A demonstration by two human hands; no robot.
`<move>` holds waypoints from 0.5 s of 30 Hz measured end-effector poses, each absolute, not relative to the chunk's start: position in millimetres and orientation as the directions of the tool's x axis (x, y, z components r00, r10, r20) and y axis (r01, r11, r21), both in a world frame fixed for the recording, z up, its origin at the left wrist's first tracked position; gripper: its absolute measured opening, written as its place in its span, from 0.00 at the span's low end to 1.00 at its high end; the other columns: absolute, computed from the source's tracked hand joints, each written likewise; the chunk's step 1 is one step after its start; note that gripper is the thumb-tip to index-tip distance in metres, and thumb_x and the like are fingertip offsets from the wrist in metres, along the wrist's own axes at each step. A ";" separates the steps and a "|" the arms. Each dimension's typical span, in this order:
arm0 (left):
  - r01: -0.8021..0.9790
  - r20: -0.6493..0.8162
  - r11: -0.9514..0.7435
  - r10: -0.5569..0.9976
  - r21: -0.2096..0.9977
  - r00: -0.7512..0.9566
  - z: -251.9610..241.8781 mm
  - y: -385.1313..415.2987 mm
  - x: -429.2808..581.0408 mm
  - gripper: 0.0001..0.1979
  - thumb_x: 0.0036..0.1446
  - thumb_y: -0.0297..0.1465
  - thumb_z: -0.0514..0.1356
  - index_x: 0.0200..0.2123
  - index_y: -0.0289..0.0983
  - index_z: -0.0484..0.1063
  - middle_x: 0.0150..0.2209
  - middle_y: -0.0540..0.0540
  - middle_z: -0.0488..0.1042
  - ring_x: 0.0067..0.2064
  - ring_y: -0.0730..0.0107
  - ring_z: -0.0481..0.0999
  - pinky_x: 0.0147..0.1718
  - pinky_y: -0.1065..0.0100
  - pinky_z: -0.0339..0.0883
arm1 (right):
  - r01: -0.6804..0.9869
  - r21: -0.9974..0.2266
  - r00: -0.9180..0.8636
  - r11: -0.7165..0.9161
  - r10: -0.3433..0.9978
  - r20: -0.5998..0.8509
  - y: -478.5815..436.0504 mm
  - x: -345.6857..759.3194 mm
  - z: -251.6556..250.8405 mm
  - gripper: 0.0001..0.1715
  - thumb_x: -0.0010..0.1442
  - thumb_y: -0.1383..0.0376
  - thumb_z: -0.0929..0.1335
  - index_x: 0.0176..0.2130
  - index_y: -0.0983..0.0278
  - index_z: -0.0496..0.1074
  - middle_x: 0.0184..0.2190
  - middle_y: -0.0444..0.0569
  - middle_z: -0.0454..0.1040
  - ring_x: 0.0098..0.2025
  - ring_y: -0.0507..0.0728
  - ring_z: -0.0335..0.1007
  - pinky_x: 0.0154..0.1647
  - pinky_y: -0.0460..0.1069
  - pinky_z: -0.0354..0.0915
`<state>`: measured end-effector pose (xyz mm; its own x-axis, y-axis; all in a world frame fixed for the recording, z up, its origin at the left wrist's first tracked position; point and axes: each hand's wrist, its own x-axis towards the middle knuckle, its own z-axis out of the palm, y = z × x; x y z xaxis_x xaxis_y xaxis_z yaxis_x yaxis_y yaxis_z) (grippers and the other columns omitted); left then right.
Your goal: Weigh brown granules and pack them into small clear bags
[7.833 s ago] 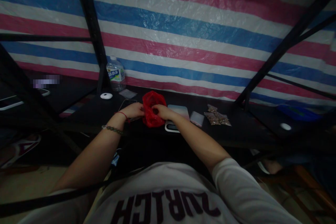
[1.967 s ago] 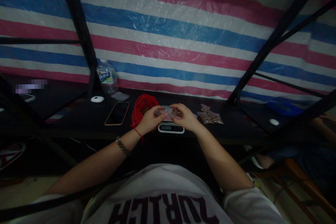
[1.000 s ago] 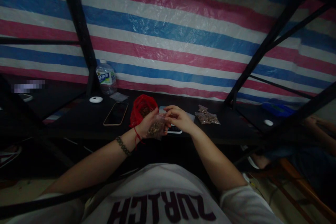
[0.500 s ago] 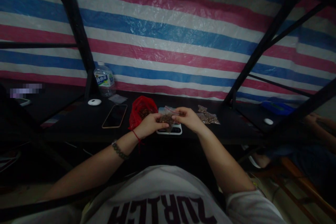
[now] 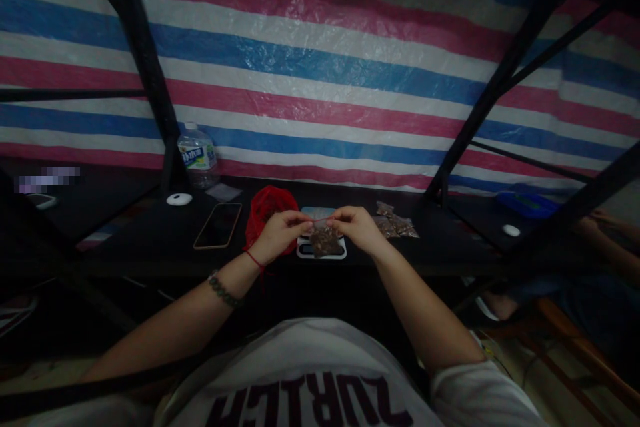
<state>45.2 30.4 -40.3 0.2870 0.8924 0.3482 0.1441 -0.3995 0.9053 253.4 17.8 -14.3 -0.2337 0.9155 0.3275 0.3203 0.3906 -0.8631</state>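
Note:
My left hand (image 5: 277,233) and my right hand (image 5: 356,227) pinch the two top corners of a small clear bag (image 5: 324,239) holding brown bits. The bag hangs upright between them, just above a small white scale (image 5: 305,251) on the dark table (image 5: 165,247). Both hands are closed on the bag's upper edge. A red plastic bag (image 5: 267,203) sits open right behind my left hand.
A phone (image 5: 218,225) lies face up left of the red bag. Behind it stand a water bottle (image 5: 197,155) and a white round object (image 5: 179,199). Several filled small bags (image 5: 397,223) lie right of the scale. Another person's hand (image 5: 607,223) shows at far right.
Earlier my hands were in the red bag. They then lifted a filled clear bag, turned it upright over the scale and now hold its top edge stretched between them.

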 end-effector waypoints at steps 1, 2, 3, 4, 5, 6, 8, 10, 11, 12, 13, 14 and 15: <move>0.144 0.346 -0.397 0.893 0.906 0.289 -39.9 30.9 44.4 0.16 0.46 0.41 0.65 0.34 0.34 0.77 0.32 0.44 0.79 0.34 0.66 0.77 0.37 0.65 0.71 | 0.295 -0.879 -0.229 0.375 0.921 0.316 18.0 253.2 -14.6 0.15 0.49 0.56 0.72 0.28 0.67 0.75 0.19 0.43 0.71 0.21 0.49 0.64 0.22 0.44 0.60; 0.141 0.341 -0.393 0.893 0.909 0.292 -39.7 31.3 44.0 0.16 0.45 0.40 0.66 0.33 0.34 0.77 0.32 0.44 0.79 0.33 0.66 0.77 0.36 0.66 0.71 | 0.267 -0.895 -0.219 0.358 0.927 0.305 18.1 253.0 -14.8 0.15 0.49 0.56 0.72 0.29 0.66 0.75 0.19 0.43 0.70 0.20 0.49 0.64 0.22 0.44 0.60; 0.140 0.340 -0.391 0.895 0.910 0.289 -39.5 31.4 43.8 0.16 0.45 0.40 0.66 0.33 0.34 0.77 0.32 0.45 0.79 0.33 0.66 0.77 0.35 0.66 0.71 | 0.241 -0.909 -0.203 0.340 0.934 0.295 18.3 253.0 -15.0 0.15 0.48 0.55 0.72 0.29 0.66 0.75 0.19 0.43 0.70 0.20 0.50 0.64 0.21 0.44 0.60; 0.143 0.341 -0.391 0.897 0.909 0.283 -39.2 31.3 43.7 0.16 0.44 0.40 0.66 0.33 0.34 0.76 0.31 0.45 0.79 0.32 0.67 0.76 0.34 0.67 0.71 | 0.219 -0.921 -0.183 0.322 0.941 0.286 18.4 253.0 -15.0 0.15 0.48 0.55 0.72 0.29 0.66 0.74 0.19 0.43 0.70 0.20 0.50 0.63 0.20 0.44 0.60; 0.151 0.343 -0.392 0.899 0.907 0.272 -38.7 30.8 43.7 0.15 0.45 0.40 0.66 0.32 0.34 0.76 0.30 0.46 0.79 0.31 0.68 0.76 0.32 0.68 0.71 | 0.204 -0.929 -0.168 0.308 0.946 0.277 18.5 253.1 -14.9 0.15 0.47 0.56 0.72 0.29 0.65 0.74 0.19 0.43 0.70 0.19 0.50 0.63 0.20 0.44 0.59; 0.159 0.346 -0.393 0.902 0.906 0.257 -37.9 30.1 43.8 0.15 0.46 0.40 0.65 0.32 0.34 0.76 0.29 0.46 0.78 0.29 0.69 0.75 0.31 0.69 0.70 | 0.196 -0.933 -0.157 0.302 0.949 0.274 18.5 253.2 -14.7 0.15 0.47 0.56 0.73 0.29 0.65 0.73 0.19 0.42 0.69 0.19 0.50 0.63 0.19 0.44 0.59; 0.165 0.353 -0.391 0.909 0.905 0.222 -35.9 28.2 43.7 0.14 0.47 0.40 0.65 0.32 0.34 0.76 0.28 0.47 0.78 0.28 0.71 0.74 0.28 0.70 0.69 | 0.206 -0.923 -0.144 0.326 0.943 0.301 18.4 253.3 -14.4 0.15 0.47 0.56 0.73 0.29 0.65 0.73 0.19 0.42 0.69 0.20 0.50 0.63 0.19 0.44 0.58; 0.164 0.358 -0.391 0.913 0.906 0.195 -33.5 26.1 43.1 0.14 0.47 0.39 0.64 0.31 0.34 0.76 0.27 0.47 0.77 0.27 0.71 0.73 0.27 0.71 0.68 | 0.231 -0.895 -0.143 0.381 0.923 0.356 18.1 252.9 -14.4 0.14 0.48 0.56 0.72 0.28 0.65 0.73 0.20 0.43 0.70 0.21 0.50 0.64 0.21 0.44 0.59; 0.168 0.365 -0.395 0.912 0.903 0.185 -32.3 25.2 42.6 0.14 0.47 0.39 0.65 0.31 0.34 0.77 0.27 0.47 0.77 0.27 0.71 0.73 0.27 0.71 0.68 | 0.244 -0.881 -0.142 0.405 0.914 0.381 17.9 252.5 -14.6 0.14 0.48 0.56 0.72 0.28 0.65 0.73 0.21 0.43 0.70 0.22 0.50 0.64 0.22 0.44 0.60; 0.176 0.373 -0.403 0.910 0.898 0.181 -31.2 24.4 41.8 0.13 0.47 0.39 0.65 0.30 0.34 0.77 0.26 0.47 0.77 0.27 0.70 0.73 0.27 0.71 0.68 | 0.255 -0.870 -0.137 0.422 0.906 0.400 17.6 252.1 -14.8 0.13 0.49 0.57 0.72 0.28 0.65 0.73 0.21 0.43 0.70 0.22 0.50 0.64 0.23 0.44 0.60; 0.187 0.382 -0.412 0.907 0.892 0.179 -30.3 23.7 41.0 0.13 0.46 0.39 0.65 0.29 0.34 0.77 0.26 0.47 0.77 0.27 0.70 0.74 0.27 0.71 0.68 | 0.263 -0.863 -0.130 0.432 0.902 0.412 17.3 251.5 -15.1 0.13 0.49 0.57 0.72 0.28 0.65 0.73 0.21 0.43 0.70 0.23 0.50 0.64 0.23 0.45 0.60; 0.198 0.390 -0.421 0.903 0.885 0.180 -29.5 23.1 40.2 0.13 0.46 0.39 0.65 0.29 0.34 0.77 0.26 0.47 0.77 0.28 0.69 0.74 0.27 0.70 0.68 | 0.266 -0.860 -0.121 0.436 0.900 0.419 16.9 250.9 -15.3 0.13 0.49 0.57 0.72 0.29 0.65 0.73 0.21 0.43 0.70 0.23 0.50 0.64 0.23 0.45 0.60; 0.204 0.396 -0.429 0.900 0.880 0.182 -29.0 22.7 39.5 0.13 0.46 0.39 0.65 0.29 0.34 0.77 0.26 0.46 0.77 0.28 0.68 0.74 0.28 0.70 0.68 | 0.263 -0.860 -0.112 0.437 0.899 0.423 16.4 250.1 -15.5 0.13 0.49 0.56 0.72 0.29 0.65 0.73 0.21 0.43 0.70 0.23 0.50 0.63 0.23 0.45 0.60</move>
<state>39.5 22.7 -29.0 0.1817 0.8999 0.3964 0.2043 -0.4289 0.8799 250.1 16.4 -15.5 -0.1118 0.8992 0.4229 0.2634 0.4372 -0.8599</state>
